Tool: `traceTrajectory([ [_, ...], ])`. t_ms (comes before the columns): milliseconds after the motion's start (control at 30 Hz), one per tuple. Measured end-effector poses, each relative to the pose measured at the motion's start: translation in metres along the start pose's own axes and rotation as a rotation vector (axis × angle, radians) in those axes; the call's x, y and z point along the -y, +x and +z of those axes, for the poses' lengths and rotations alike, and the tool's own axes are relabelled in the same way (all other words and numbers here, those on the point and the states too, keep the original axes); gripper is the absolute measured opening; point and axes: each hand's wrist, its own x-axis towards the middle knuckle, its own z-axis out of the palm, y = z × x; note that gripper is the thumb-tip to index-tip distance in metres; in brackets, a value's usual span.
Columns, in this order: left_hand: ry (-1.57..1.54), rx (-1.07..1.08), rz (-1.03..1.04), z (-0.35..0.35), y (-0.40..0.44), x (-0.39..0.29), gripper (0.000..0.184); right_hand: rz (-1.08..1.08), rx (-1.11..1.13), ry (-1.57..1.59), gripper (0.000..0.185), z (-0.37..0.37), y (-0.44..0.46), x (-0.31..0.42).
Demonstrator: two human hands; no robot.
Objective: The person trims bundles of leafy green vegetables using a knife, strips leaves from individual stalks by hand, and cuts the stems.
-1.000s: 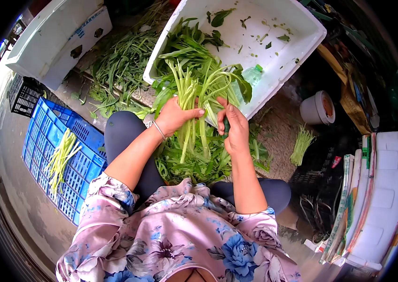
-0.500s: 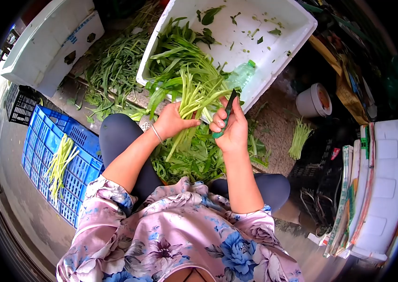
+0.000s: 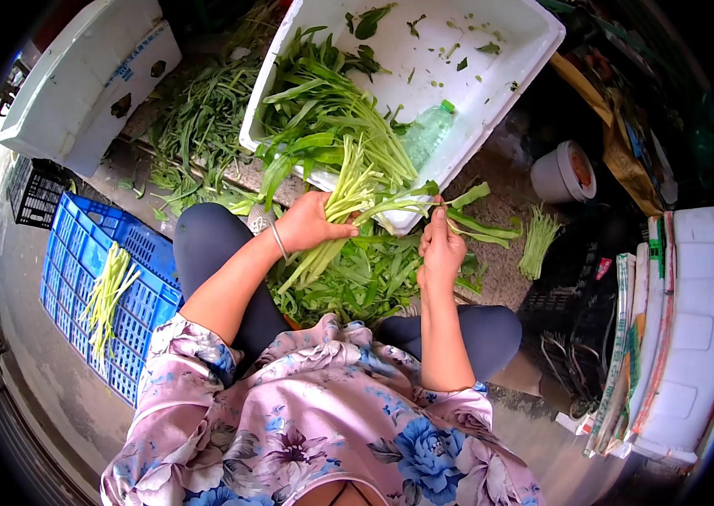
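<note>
My left hand (image 3: 310, 226) is closed round a bunch of pale green stems (image 3: 350, 190) in front of the white foam box (image 3: 530, 38). To its right, my right hand (image 3: 442, 251) pinches a leafy green stalk (image 3: 482, 226), whose pale stem stretches across toward the bunch. The knife seen before does not show clearly now; the right hand may hide it. Under both hands lies a heap of leafy greens (image 3: 348, 282). More long-stemmed greens (image 3: 336, 101) rest in the left part of the foam box, beside a green plastic bottle (image 3: 429, 133).
At left, a blue crate (image 3: 66, 282) carries a small bunch of stems (image 3: 110, 291). Leafy greens (image 3: 205, 126) are piled on the ground behind. On the right are a white bucket (image 3: 552, 179), another stem bunch (image 3: 537, 243), a black crate (image 3: 572, 295) and white foam pieces (image 3: 694, 312).
My right hand has moved right and slightly down, now holding a leafy stalk pulled out sideways. The green-handled knife that showed in it is no longer clearly visible. The left hand keeps its bunch.
</note>
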Motion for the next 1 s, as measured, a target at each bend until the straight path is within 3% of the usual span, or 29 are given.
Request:
traceTrajectory([
  [100,-0.028,0.081,-0.043,0.005,0.003,0.008,0.027,0.044,-0.074,0.002,0.037,-0.011,-0.014,-0.029],
  [200,0.038,0.155,-0.053,0.007,0.002,0.004,0.026,0.441,-0.371,0.285,0.036,-0.011,-0.025,-0.045],
  [300,0.113,0.168,-0.095,0.005,0.002,0.005,0.026,0.460,-0.357,0.238,0.037,-0.026,-0.027,-0.055],
  [367,-0.048,0.104,-0.139,0.004,0.001,0.005,0.027,0.502,-0.298,0.293,0.046,-0.039,-0.022,-0.056],
  [467,-0.189,0.133,-0.173,0.001,0.000,0.006,0.026,0.612,0.304,0.628,0.060,-0.040,-0.019,-0.033],
  [500,-0.306,0.155,-0.212,0.001,0.001,0.006,0.026,0.611,0.304,0.627,0.060,-0.034,-0.018,-0.024],
  [567,-0.309,0.159,-0.220,-0.001,0.000,0.001,0.026,0.470,0.568,0.708,0.058,-0.021,-0.015,-0.010],
  [633,-0.385,0.163,-0.216,-0.002,0.000,0.001,0.026,0.509,0.614,0.783,0.051,-0.011,-0.005,-0.006],
  [767,-0.481,0.161,-0.216,-0.003,-0.002,0.001,0.018,0.440,0.542,0.815,0.046,0.009,0.007,0.005],
  [900,-0.479,0.222,-0.177,-0.005,-0.004,0.003,0.017,0.278,0.373,0.434,0.032,0.014,0.012,0.013],
  [967,-0.487,0.212,-0.174,-0.008,-0.005,0.003,0.016,0.045,0.186,0.003,0.030,0.008,0.013,0.009],
  [1000,-0.493,0.214,-0.178,-0.009,-0.005,0.002,0.017,-0.054,0.049,-0.011,0.028,0.008,0.015,0.005],
])
